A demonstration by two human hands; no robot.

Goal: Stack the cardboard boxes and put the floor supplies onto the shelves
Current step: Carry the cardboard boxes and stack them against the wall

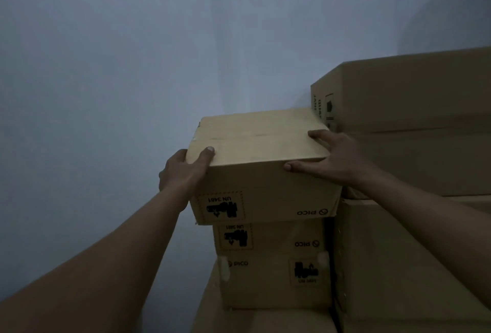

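Grey wall [132, 66] | left grip [181, 170] holds top box [261, 144] | right grip [335, 162] presses it, straight-fingered

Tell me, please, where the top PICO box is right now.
Head view, centre: the top box sits atop the PICO stack, left of the larger boxes, held between the left hand and right hand.
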